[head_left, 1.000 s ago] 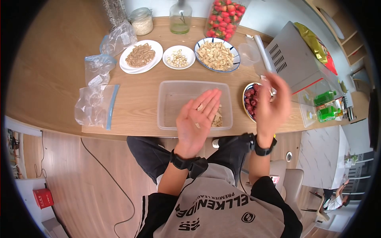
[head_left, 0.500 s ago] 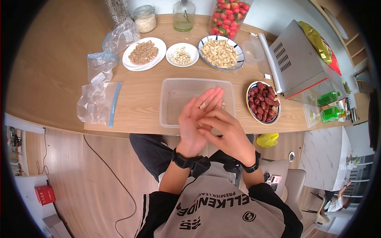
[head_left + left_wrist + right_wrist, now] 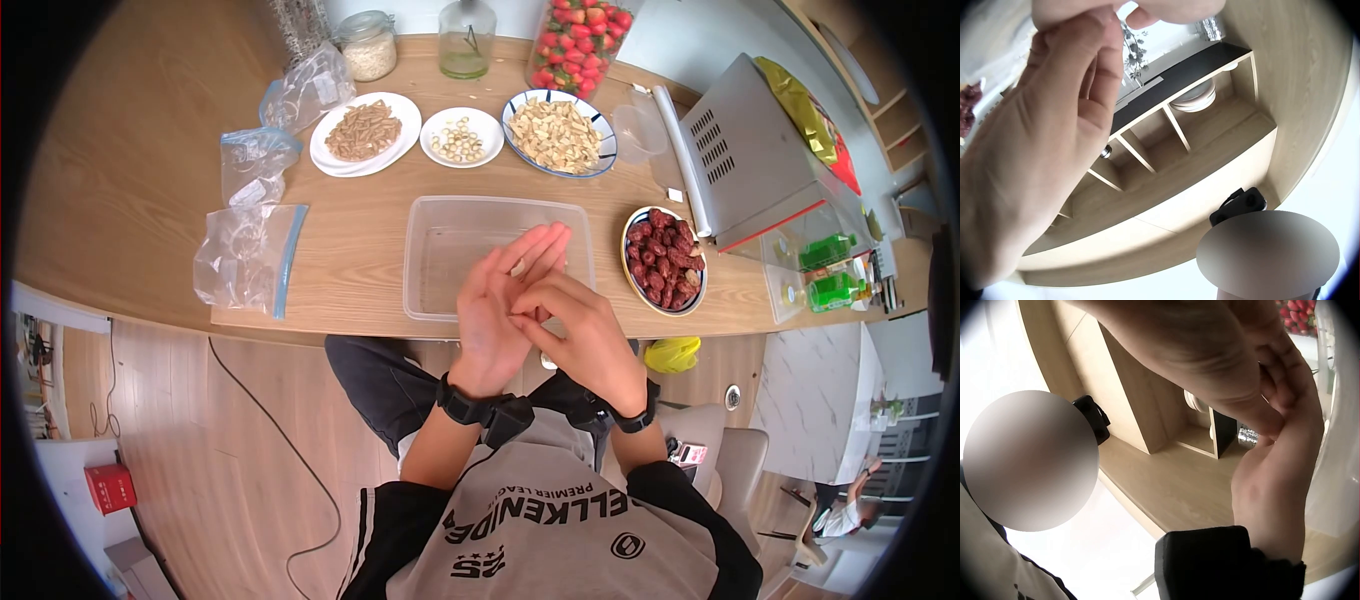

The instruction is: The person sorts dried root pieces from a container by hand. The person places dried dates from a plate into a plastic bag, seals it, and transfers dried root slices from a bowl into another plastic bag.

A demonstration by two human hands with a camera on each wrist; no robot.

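In the head view my left hand (image 3: 492,315) is held palm up over the near side of a clear plastic box (image 3: 430,270), fingers extended. A small pale dried slice (image 3: 517,268) lies by its fingers. My right hand (image 3: 580,340) reaches across from the right, thumb and forefinger pinched together at the left palm, where a pale slice lay earlier; the fingertips hide it. Both wrist views show the two hands meeting, with the palm's contents hidden. Right of the box stands a bowl of dried red dates (image 3: 662,262).
Along the back are a plate of brown sticks (image 3: 363,132), a small plate of pale round pieces (image 3: 458,140), a bowl of pale dried slices (image 3: 555,137) and a container of strawberries (image 3: 580,45). Zip bags (image 3: 245,260) lie left. A grey appliance (image 3: 735,150) stands right.
My right hand has come from over the date bowl to the left palm, and its thumb and forefinger have closed together there. The left hand stays palm up, shifted slightly right.
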